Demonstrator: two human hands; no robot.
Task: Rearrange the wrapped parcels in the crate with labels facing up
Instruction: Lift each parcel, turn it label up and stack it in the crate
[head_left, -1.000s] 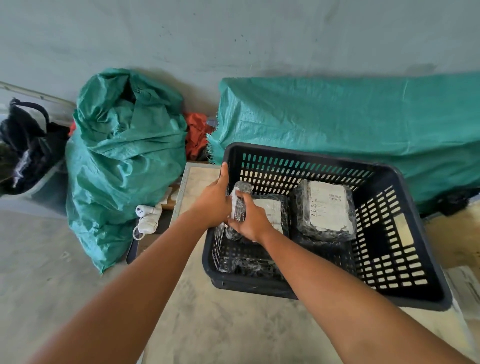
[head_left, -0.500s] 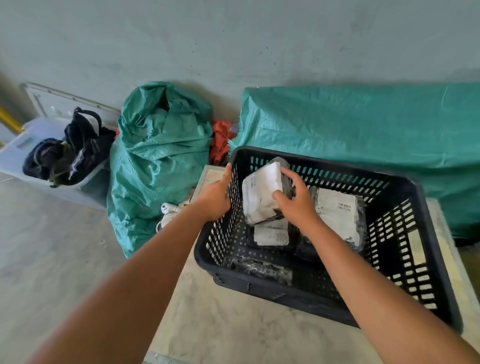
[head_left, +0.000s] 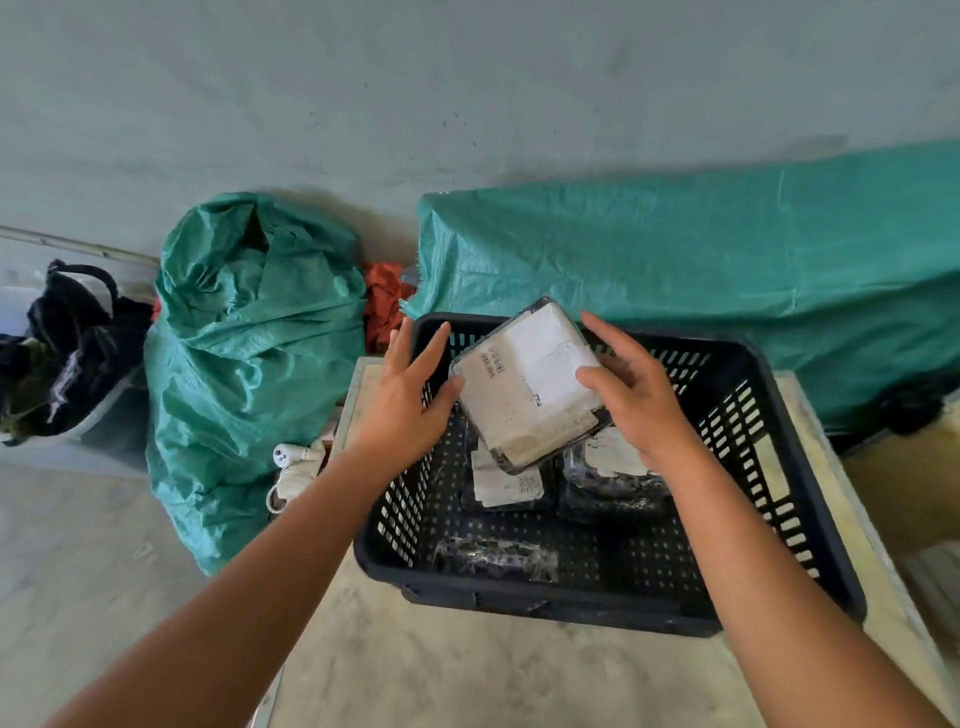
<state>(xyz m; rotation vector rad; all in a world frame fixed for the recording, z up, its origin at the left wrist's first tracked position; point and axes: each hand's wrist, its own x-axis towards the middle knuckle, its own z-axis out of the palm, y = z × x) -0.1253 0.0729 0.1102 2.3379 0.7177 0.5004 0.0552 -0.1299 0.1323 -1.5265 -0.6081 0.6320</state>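
Above the crate (head_left: 779, 467), label up: parcel (head_left: 524, 384), pinched at its right edge by right hand (head_left: 631, 395); left hand (head_left: 410, 395) spread wide, thumb touching. Probably light, film-slick, fairly stiff; best gripped by opposite edges.

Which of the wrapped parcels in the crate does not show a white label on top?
The dark parcel lying alone by the crate's near wall. The held parcel and the two below it, and, show white labels.
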